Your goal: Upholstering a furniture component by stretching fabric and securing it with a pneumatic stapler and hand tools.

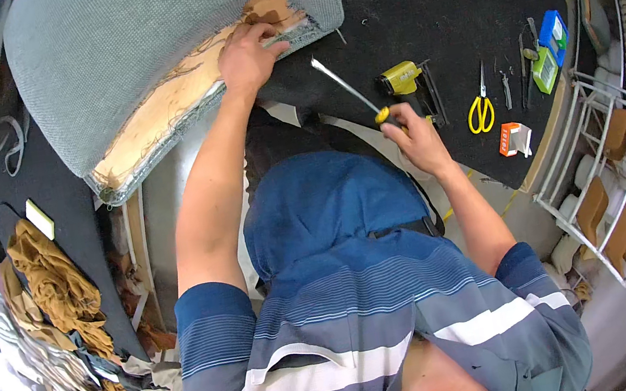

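A grey-green upholstered seat (pixel 140 34) lies tilted at the upper left, its bare wooden underside strip (pixel 174 95) showing with frayed threads and rough fabric edges. My left hand (pixel 248 57) is at that edge, fingers bent over the wood and thumb on the fabric rim. Held in my right hand (pixel 417 138) is a screwdriver (pixel 345 86) with a yellow and black handle; its metal shaft points up and left toward the seat, apart from it. Just beyond the right hand lies a yellow-green staple gun (pixel 402 78).
Yellow-handled scissors (pixel 482 113), an orange and white small box (pixel 514 139), and blue (pixel 551 31) and green (pixel 545 70) boxes lie on the black table (pixel 414 7). A metal rack (pixel 604 174) with brown pieces stands right. Brown cloth (pixel 56 277) is heaped left.
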`<state>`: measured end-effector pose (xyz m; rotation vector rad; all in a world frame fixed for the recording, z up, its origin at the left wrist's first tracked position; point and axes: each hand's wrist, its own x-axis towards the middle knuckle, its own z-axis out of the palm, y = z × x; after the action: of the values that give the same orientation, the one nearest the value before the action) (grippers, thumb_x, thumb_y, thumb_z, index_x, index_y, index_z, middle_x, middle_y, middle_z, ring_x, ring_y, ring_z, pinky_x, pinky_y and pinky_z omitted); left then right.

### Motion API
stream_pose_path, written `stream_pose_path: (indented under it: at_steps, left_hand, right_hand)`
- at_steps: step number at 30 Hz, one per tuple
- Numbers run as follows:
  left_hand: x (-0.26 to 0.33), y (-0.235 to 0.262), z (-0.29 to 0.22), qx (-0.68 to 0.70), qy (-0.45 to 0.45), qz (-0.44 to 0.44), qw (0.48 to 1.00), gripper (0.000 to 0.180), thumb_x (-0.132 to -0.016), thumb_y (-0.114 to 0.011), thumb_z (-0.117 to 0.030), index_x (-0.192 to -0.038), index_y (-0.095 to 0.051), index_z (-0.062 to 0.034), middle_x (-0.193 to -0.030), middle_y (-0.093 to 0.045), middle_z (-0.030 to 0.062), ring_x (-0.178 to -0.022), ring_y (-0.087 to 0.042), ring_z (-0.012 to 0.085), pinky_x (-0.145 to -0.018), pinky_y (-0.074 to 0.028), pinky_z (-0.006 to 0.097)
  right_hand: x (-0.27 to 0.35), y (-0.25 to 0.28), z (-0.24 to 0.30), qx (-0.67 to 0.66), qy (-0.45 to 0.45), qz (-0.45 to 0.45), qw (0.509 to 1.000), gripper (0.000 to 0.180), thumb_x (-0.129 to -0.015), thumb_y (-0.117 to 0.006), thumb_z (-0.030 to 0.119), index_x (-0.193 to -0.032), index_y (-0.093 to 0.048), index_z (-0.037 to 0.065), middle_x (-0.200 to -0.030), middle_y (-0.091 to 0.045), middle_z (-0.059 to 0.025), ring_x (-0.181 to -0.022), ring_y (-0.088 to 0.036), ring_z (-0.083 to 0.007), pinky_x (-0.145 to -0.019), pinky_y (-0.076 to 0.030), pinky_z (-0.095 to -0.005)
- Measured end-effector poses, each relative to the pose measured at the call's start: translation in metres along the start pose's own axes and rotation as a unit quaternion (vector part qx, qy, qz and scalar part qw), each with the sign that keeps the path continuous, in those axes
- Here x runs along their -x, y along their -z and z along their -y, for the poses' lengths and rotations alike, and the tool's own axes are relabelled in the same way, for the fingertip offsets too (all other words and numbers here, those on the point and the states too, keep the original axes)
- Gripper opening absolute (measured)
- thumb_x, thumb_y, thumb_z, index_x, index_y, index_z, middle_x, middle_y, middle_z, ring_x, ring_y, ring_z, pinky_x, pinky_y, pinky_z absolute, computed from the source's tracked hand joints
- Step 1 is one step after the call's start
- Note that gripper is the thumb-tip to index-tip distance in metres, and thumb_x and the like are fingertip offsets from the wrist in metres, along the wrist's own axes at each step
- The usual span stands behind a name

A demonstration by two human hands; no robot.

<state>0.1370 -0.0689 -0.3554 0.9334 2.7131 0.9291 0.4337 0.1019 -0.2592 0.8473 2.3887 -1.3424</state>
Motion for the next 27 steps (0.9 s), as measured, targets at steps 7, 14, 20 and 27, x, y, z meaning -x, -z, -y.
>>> stream_pose_path:
  at_steps: [7, 14, 20, 27]
  left_hand:
    - [-0.008, 0.013, -0.006, 0.005, 0.068, 0.087, 0.994, 0.036, -0.078, -0.080, -0.045, -0.106, -0.074, -0.0234, -0.109, -0.069, 0.0047, -0.104, -0.066, 0.0277, -0.086, -0.053, 0.041]
    - [-0.009, 0.011, 0.001, 0.006, 0.053, 0.086, 0.995, 0.038, -0.079, -0.079, -0.046, -0.109, -0.074, -0.0243, -0.104, -0.071, 0.0061, -0.100, -0.068, 0.0279, -0.084, -0.053, 0.042]
    - [-0.011, 0.012, 0.002, 0.012, 0.080, 0.105, 0.991, 0.039, -0.078, -0.080, -0.046, -0.109, -0.074, -0.0230, -0.104, -0.070, 0.0064, -0.099, -0.068, 0.0271, -0.083, -0.054, 0.041]
    - [-0.012, 0.016, -0.006, 0.031, 0.116, 0.128, 0.985, 0.031, -0.077, -0.081, -0.040, -0.103, -0.076, -0.0230, -0.107, -0.068, 0.0022, -0.105, -0.066, 0.0262, -0.087, -0.053, 0.040]
  right_hand:
    - [-0.033, -0.016, 0.027, 0.097, 0.099, -0.106, 0.985, 0.039, -0.096, -0.064, 0.024, -0.134, -0.058, 0.017, -0.097, -0.072, -0.0173, -0.090, -0.070, -0.0396, -0.075, -0.054, -0.0470]
    - [-0.046, -0.019, 0.031, 0.194, 0.165, -0.148, 0.956, 0.038, -0.093, -0.068, 0.023, -0.130, -0.063, 0.016, -0.089, -0.072, -0.0126, -0.078, -0.071, -0.0344, -0.065, -0.056, -0.0447]
    - [-0.047, 0.001, 0.056, 0.274, 0.176, -0.134, 0.936, 0.036, -0.091, -0.068, 0.020, -0.127, -0.065, 0.015, -0.084, -0.071, -0.0127, -0.068, -0.070, -0.0358, -0.060, -0.056, -0.0460]
    - [-0.051, 0.015, 0.080, 0.327, 0.162, -0.092, 0.926, 0.034, -0.092, -0.065, 0.021, -0.125, -0.065, 0.012, -0.084, -0.071, -0.0135, -0.067, -0.070, -0.0373, -0.060, -0.057, -0.0472]
